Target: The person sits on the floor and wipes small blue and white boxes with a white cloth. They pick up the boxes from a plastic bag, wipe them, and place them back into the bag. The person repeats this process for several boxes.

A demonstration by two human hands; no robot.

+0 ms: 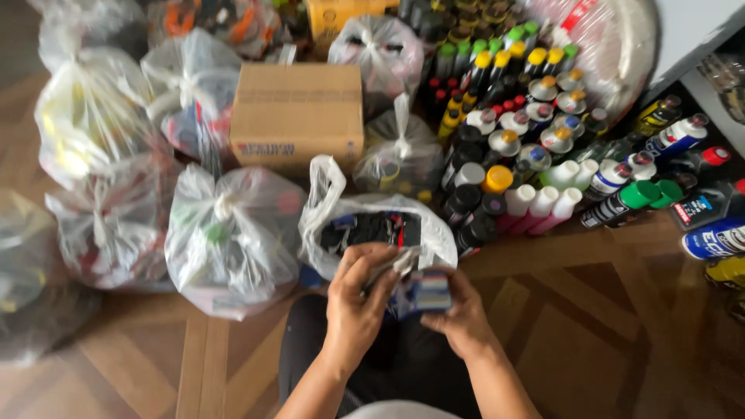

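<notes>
My left hand (355, 299) and my right hand (458, 314) meet over my lap, both gripping a small blue and white packet (423, 291) that is blurred. My left fingers also pinch a thin pale strip at its top. Just beyond the hands stands an open white plastic bag (326, 194) with dark items (371, 229) inside.
Several tied clear plastic bags (229, 233) full of goods sit on the wooden floor (597, 341) to the left. A brown cardboard box (297, 112) stands behind them. Several spray cans and bottles (528, 132) with coloured caps crowd the right, some lying flat (625, 203).
</notes>
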